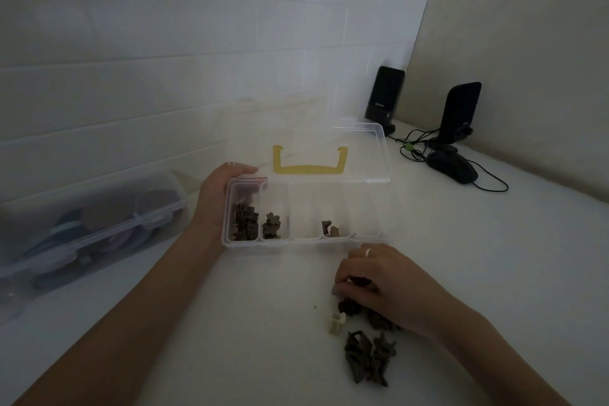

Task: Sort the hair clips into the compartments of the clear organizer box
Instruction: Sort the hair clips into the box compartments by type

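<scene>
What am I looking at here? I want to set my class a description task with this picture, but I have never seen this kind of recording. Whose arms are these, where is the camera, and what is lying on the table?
There is no machine here: a person wears a camera on the head, so you look forward and down at their own two arms. The left hand grips the left end of a clear organizer box whose lid with a yellow handle stands open. Dark hair clips lie in three of its five compartments; the other two look empty. The right hand rests on a loose pile of hair clips on the white table, fingers curled round one dark clip. One cream clip lies beside the pile. At left is a closed clear box; at the back, two black speakers and a mouse.
</scene>
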